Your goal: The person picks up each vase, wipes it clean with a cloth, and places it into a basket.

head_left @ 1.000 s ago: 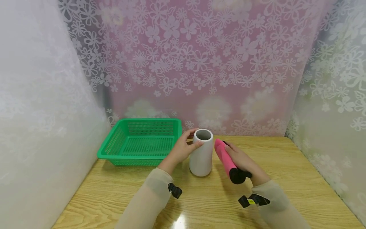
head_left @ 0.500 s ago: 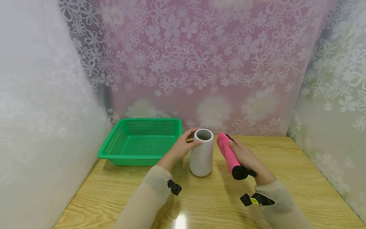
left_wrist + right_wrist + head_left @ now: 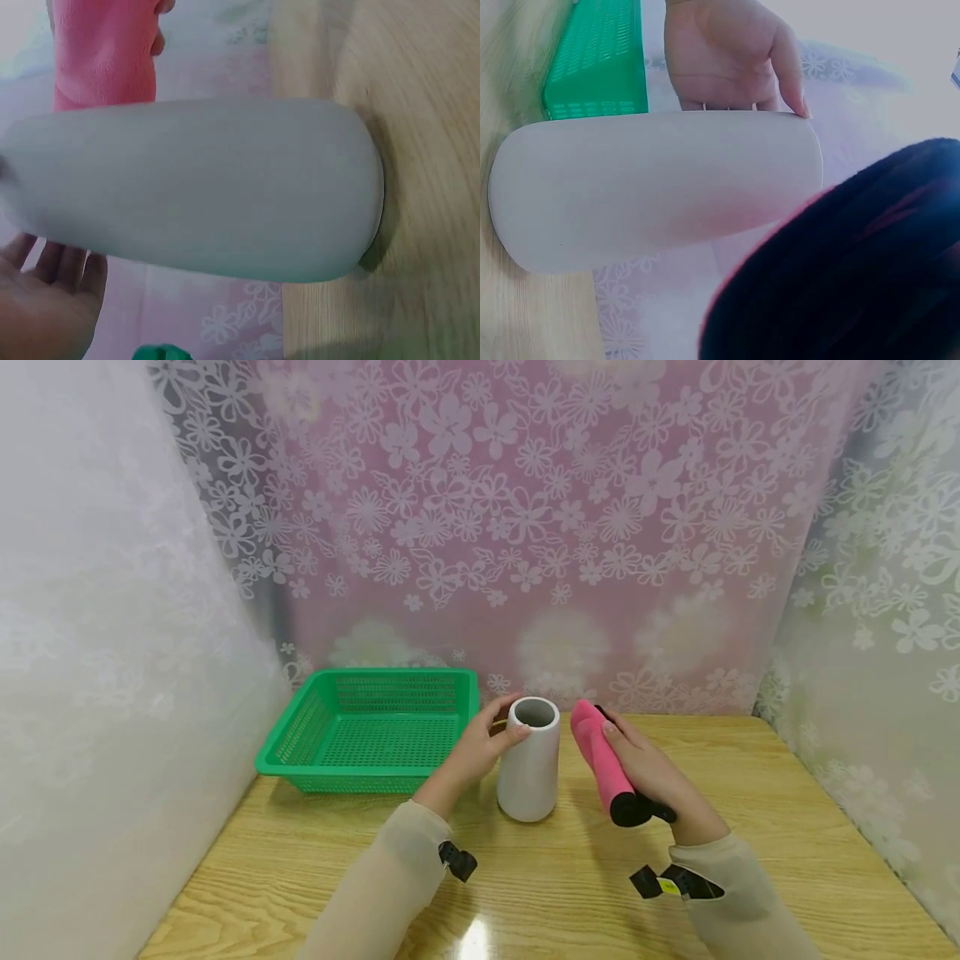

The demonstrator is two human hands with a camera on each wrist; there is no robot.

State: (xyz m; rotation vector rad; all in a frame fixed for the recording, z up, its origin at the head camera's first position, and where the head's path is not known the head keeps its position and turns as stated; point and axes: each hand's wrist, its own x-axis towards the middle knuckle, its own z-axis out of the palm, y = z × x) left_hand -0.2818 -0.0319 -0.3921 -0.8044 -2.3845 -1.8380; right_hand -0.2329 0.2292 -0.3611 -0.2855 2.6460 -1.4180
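Observation:
A white vase (image 3: 528, 777) stands upright on the table, its round mouth facing up. My left hand (image 3: 474, 747) steadies it near the top, with the thumb at the front of the rim and the fingers round the far side. Just right of the vase, my right hand (image 3: 643, 767) grips a soft pink roll (image 3: 602, 758) with a black round end and a black underside. The roll is held tilted above the table, its pink tip beside the vase mouth. In the right wrist view its dark folded underside (image 3: 855, 262) fills the lower right; what it is I cannot tell.
A green perforated plastic basket (image 3: 367, 772) sits on the left of the wooden table (image 3: 765, 827), close behind my left hand. Floral curtains (image 3: 525, 527) enclose the table at the back and both sides.
My right hand has lifted the pink roll slightly and drawn it a little to the right, away from the vase. My left hand and the vase stay in place.

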